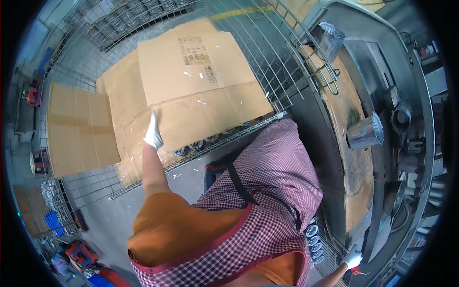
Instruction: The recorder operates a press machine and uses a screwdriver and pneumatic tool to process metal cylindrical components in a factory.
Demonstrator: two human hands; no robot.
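My left hand (pixel 153 134), in a white glove, reaches forward over a wire basket. Its fingers are stretched out along the edge of a large brown cardboard sheet (pixel 196 62), which lies on more cardboard (pixel 125 91). Round metal parts (pixel 196 144) show under the sheet's near edge. Far off at the lower right, my gloved right hand (pixel 353 257) looks closed beside the machine's edge. A small red piece (pixel 355 270) shows just below it; what the fingers hold is hard to make out.
Another cardboard piece (pixel 81 129) sticks out at the left. On the right stands a metal machine (pixel 377 71) with a stained board (pixel 346 129) and metal cylinders (pixel 366 132). Stacked metal parts (pixel 119 21) stand at the back. A red-and-black box (pixel 80 254) is at lower left.
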